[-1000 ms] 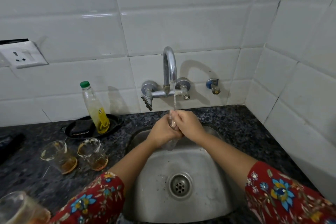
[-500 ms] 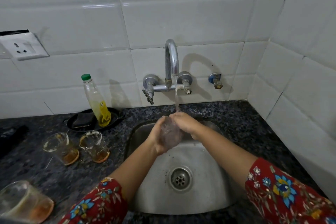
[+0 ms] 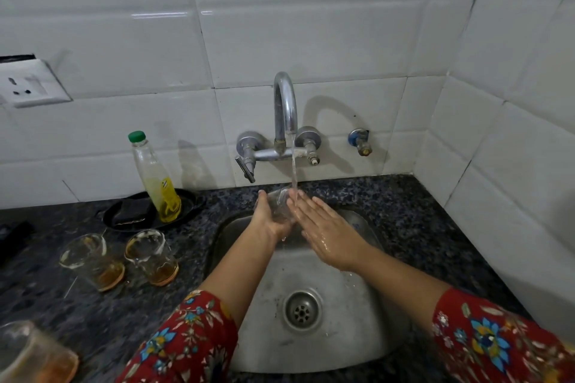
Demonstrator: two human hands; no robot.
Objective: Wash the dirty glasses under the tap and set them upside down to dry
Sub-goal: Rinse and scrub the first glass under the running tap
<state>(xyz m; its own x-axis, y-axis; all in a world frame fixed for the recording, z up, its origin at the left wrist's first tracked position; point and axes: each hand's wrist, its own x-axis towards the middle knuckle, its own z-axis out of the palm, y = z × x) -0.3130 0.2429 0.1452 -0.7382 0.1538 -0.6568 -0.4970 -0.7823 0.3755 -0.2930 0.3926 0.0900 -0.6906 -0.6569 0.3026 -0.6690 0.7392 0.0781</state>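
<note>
- Left grip (image 3: pixel 270 221): curled round the glass (image 3: pixel 278 203), held under the tap (image 3: pixel 284 109) stream.
- Right grip (image 3: pixel 326 235): fingers straight, flat against the glass's right side.

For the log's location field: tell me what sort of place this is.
Most likely a home kitchen: a steel sink set in a dark stone counter, a tap on white wall tiles, and a dirty glass standing beside the sink.

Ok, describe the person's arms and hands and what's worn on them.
Red sleeves printed with blue, yellow and white flowers, left sleeve and right sleeve, end near the elbows. The left hand and right hand are bare; no rings, bangles or watch show.
</note>
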